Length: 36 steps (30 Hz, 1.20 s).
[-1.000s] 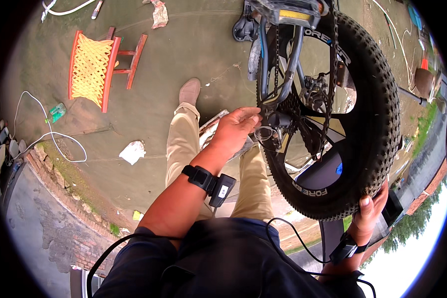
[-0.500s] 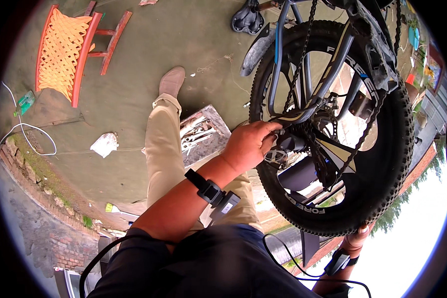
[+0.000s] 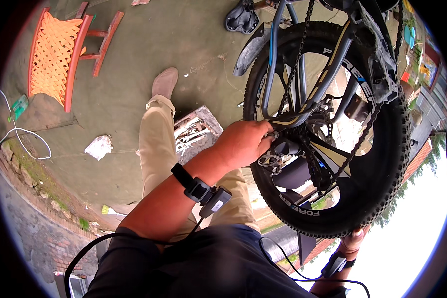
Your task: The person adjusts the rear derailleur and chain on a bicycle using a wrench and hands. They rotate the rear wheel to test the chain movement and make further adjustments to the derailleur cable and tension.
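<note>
A bicycle wheel with a black knobby tyre and broad spokes fills the right side. The blue-grey bicycle frame lies across it, with a hanging black chain and a derailleur. My left hand is closed at the frame's end beside the hub, thumb and fingers pinched together; what lies between the fingertips is hidden. From below, my right hand grips the tyre's lower edge, its thumb against the tread and its other fingers mostly hidden.
An open tray of wrenches rests on the ground beside my leg. At the far left lies a red-framed stool with an orange woven seat. A saddle and mudguard lie near the wheel's top. Cables run from my wrists.
The whole view has shifted slightly left, and the wheel appears a little lower left. Both hands keep their places, the left by the hub and the right on the tyre.
</note>
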Available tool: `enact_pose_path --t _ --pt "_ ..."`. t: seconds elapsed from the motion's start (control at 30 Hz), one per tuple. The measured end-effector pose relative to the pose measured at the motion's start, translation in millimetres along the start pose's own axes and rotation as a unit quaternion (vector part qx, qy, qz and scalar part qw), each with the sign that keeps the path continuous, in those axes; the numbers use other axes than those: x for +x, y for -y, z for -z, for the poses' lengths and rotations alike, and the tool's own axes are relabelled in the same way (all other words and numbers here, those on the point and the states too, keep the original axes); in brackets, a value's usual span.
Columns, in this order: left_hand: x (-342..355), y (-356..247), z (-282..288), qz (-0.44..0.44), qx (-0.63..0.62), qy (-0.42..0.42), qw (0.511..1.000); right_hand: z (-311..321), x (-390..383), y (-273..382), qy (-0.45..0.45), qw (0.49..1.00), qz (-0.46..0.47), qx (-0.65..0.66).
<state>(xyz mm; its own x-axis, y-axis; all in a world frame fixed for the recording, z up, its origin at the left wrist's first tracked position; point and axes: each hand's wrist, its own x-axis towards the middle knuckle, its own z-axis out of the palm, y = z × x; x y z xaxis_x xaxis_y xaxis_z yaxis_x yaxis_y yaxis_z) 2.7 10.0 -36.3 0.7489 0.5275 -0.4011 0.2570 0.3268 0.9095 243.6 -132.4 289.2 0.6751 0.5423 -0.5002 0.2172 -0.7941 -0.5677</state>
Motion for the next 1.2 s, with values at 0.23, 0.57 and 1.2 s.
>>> enact_pose_path --t 0.23,0.57,1.2 --pt "4.7 -9.2 2.4 0.042 -0.014 0.027 0.999 -8.4 -4.1 3.7 -0.013 0.999 -0.045 -0.003" --pt "8.0 -14.3 7.1 0.043 0.011 0.049 0.998 7.1 -19.6 -28.2 -0.03 0.998 0.04 -0.043" --pt "20.0 -40.8 5.7 0.299 -0.131 0.098 0.94 -40.6 6.6 32.2 0.019 0.999 -0.044 -0.019"
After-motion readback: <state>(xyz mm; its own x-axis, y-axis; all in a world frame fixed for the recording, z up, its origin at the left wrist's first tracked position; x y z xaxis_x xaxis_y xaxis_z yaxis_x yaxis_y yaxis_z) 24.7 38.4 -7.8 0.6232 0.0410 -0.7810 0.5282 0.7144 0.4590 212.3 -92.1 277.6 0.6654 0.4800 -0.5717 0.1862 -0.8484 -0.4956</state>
